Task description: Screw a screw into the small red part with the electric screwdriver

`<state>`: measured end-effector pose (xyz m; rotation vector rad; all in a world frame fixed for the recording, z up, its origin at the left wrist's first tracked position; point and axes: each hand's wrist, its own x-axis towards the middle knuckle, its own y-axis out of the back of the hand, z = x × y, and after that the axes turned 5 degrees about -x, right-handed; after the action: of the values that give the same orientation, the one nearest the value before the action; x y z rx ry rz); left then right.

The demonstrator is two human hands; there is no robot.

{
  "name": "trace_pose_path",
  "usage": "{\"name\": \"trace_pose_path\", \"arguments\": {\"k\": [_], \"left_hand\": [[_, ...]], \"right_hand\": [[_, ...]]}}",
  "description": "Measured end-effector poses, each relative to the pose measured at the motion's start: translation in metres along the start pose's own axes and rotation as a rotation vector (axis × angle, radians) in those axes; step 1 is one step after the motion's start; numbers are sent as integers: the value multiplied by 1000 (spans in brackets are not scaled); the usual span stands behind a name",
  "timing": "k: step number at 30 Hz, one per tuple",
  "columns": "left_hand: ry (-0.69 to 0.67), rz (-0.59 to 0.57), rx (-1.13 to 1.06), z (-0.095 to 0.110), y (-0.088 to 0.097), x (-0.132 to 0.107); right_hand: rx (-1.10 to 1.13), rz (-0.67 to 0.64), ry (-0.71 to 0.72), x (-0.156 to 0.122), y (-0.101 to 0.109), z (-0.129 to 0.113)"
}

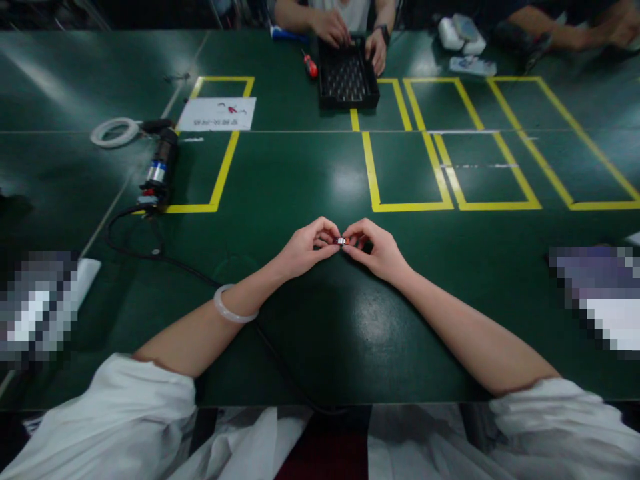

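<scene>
Over the middle of the green table (pixel 300 180), my left hand (pixel 313 248) and my right hand (pixel 375 250) meet fingertip to fingertip. Between them they pinch a small part (pixel 342 241) with a whitish metal middle and orange-red at its right end. It is too small for me to tell its kind. The fingers of both hands are closed on it, covering its ends. A pale bangle (pixel 233 308) circles my left wrist.
At left lies a black electric screwdriver (pixel 160 163) with a cable running towards me, beside a white coil (pixel 115 133) and a paper sheet (pixel 217 114). Yellow tape marks rectangles. Opposite, a person's hands work at a black tray (pixel 349 100) near a red screwdriver (pixel 311 66).
</scene>
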<state>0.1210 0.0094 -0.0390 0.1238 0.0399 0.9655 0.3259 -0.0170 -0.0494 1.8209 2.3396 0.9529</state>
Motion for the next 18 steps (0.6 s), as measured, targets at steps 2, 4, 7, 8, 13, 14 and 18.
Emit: {"name": "trace_pose_path", "arguments": {"k": [2, 4, 7, 8, 13, 14, 18], "left_hand": [[5, -17, 7, 1, 1, 0], [10, -27, 15, 3, 4, 2], [-5, -16, 100, 11, 19, 5], [-10, -2, 159, 16, 29, 6], [81, 236, 708, 33, 113, 5], [115, 292, 867, 33, 136, 2], [366, 587, 1258, 21, 231, -22]], "right_hand": [[42, 10, -33, 0, 0, 1], [94, 22, -79, 1, 0, 2], [146, 28, -142, 2, 1, 3], [150, 28, -156, 2, 1, 3], [149, 10, -174, 2, 2, 3], [148, 5, -176, 2, 2, 3], [144, 0, -182, 2, 2, 4]]}}
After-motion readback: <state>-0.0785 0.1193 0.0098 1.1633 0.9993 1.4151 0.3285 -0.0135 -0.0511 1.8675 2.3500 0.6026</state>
